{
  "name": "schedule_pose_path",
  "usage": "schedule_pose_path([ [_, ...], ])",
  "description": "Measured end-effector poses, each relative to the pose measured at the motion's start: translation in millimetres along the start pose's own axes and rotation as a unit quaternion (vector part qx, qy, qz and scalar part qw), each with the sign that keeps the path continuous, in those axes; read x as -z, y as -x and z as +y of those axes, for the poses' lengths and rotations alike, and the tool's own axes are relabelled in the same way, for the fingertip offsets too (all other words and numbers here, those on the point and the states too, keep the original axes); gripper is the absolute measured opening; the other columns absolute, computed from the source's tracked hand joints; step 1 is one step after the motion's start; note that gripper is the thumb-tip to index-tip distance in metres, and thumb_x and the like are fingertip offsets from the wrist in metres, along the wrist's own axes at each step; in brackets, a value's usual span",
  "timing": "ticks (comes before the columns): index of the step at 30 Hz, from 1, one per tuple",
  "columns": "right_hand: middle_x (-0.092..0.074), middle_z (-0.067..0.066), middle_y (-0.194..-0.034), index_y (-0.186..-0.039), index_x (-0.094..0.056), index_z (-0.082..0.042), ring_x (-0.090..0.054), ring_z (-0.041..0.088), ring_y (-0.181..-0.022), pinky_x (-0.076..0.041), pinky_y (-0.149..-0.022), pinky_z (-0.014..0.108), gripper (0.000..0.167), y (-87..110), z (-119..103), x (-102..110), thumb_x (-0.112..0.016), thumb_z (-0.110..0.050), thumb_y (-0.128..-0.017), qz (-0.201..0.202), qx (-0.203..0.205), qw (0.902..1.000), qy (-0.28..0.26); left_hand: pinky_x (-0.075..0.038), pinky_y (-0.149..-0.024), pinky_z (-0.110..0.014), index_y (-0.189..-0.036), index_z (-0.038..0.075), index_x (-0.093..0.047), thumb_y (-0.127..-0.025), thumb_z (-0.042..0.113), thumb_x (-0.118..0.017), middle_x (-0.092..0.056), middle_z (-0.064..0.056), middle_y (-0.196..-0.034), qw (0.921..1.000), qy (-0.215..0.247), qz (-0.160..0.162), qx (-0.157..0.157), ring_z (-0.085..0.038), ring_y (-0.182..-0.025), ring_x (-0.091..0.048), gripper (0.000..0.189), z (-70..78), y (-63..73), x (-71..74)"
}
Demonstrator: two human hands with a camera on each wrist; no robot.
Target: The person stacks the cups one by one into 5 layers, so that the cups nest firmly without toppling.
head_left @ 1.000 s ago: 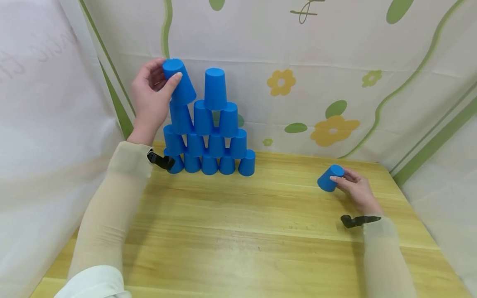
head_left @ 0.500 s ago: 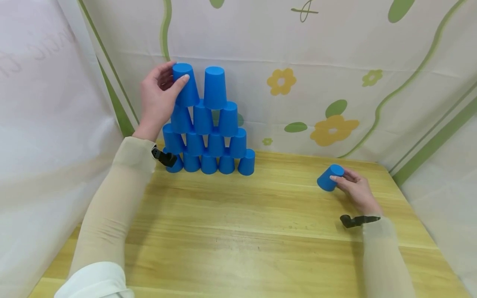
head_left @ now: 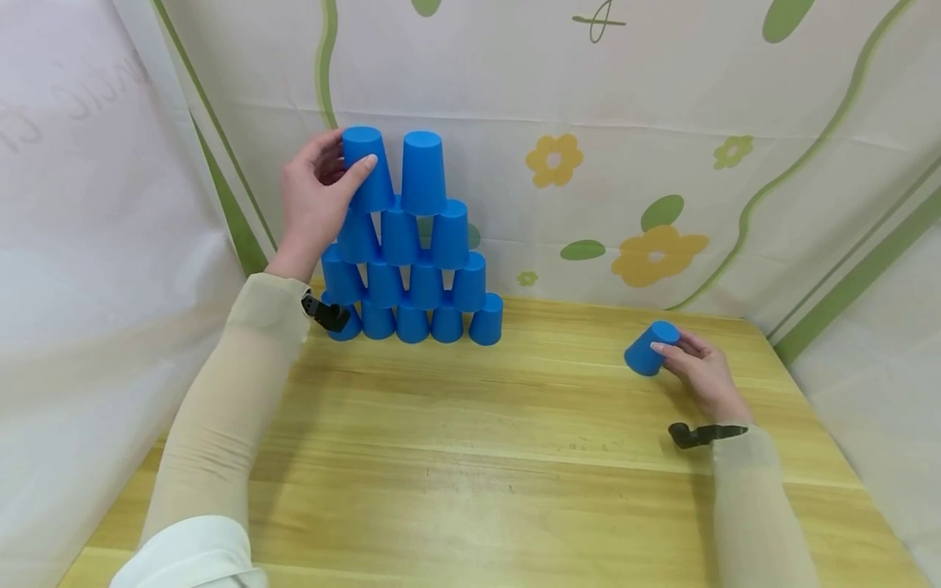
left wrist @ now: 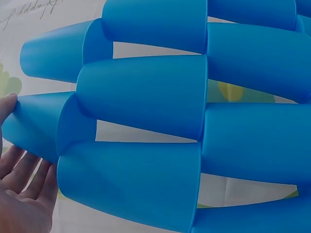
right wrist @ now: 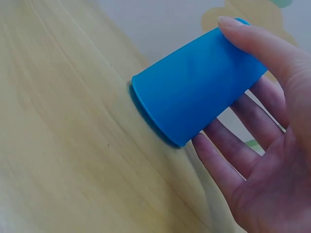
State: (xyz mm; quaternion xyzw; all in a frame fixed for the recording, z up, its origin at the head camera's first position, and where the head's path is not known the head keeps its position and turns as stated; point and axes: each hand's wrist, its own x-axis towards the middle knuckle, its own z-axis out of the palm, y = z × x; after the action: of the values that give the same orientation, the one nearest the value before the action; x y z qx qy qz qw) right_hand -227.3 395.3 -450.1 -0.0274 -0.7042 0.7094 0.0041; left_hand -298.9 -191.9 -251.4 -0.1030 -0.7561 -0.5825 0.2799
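Upside-down blue cups form a stepped stack [head_left: 400, 237] at the back left of the table. My left hand [head_left: 314, 192] grips the left cup [head_left: 370, 184] of the top row between thumb and fingers. That cup stands upright over the gap between two cups below, its rim right at their bases in the left wrist view. Beside it stands another top-row cup [head_left: 423, 173]. Far to the right, my right hand [head_left: 704, 376] holds a single blue cup [right wrist: 194, 82] by its side, thumb near the base. This cup tilts slightly, mouth down, with its rim close to the tabletop.
The wooden table [head_left: 470, 457] runs up to a white curtain [head_left: 625, 98] printed with flowers and leaves, which hangs just behind the stack. More white fabric [head_left: 95, 245] encloses the left side, and the right side likewise.
The left hand has brought its cup to the right and slightly down, from tilted to upright on the third row, near the other top cup. The right hand has hardly moved.
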Motion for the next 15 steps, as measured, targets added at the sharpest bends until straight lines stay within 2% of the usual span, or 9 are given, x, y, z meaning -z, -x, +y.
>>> schedule_pose_path([
  [4, -0.066, -0.007, -0.121, -0.146, -0.052, -0.008, -0.066, 0.005, -0.107, -0.053, -0.094, 0.029, 0.058, -0.1, -7.7, -3.1, -0.076, -0.014, -0.094, 0.018, 0.003, 0.9996, 0.023, -0.046, -0.104, -0.029, -0.141, 0.019, -0.061, -0.095, 0.035, -0.074, -0.064, 0.001, -0.135, 1.0, 0.006, -0.001, 0.0, -0.018, -0.121, -0.06, 0.051, -1.1, -0.2, 0.8],
  [11, -0.065, -0.011, -0.124, -0.15, -0.052, -0.012, -0.057, 0.005, -0.116, -0.048, -0.089, 0.014, 0.063, 1.4, -33.6, -19.6, -0.078, -0.024, -0.093, 0.048, 0.032, 0.9912, 0.119, -0.046, -0.104, -0.029, -0.142, 0.02, -0.06, -0.094, 0.037, -0.075, -0.063, 0.002, -0.137, 1.0, 0.002, -0.001, 0.009, -0.018, -0.121, -0.06, 0.053, -1.7, -0.7, 1.9],
  [15, -0.066, -0.01, -0.124, -0.148, -0.054, -0.013, -0.057, 0.007, -0.118, -0.046, -0.089, 0.013, 0.062, 5.9, -52.5, -35.0, -0.079, -0.026, -0.092, 0.057, 0.058, 0.9883, 0.129, -0.046, -0.104, -0.029, -0.142, 0.02, -0.06, -0.094, 0.037, -0.075, -0.063, 0.002, -0.137, 1.0, -0.002, -0.002, 0.008, -0.018, -0.121, -0.06, 0.053, -2.2, 0.3, 2.0],
])
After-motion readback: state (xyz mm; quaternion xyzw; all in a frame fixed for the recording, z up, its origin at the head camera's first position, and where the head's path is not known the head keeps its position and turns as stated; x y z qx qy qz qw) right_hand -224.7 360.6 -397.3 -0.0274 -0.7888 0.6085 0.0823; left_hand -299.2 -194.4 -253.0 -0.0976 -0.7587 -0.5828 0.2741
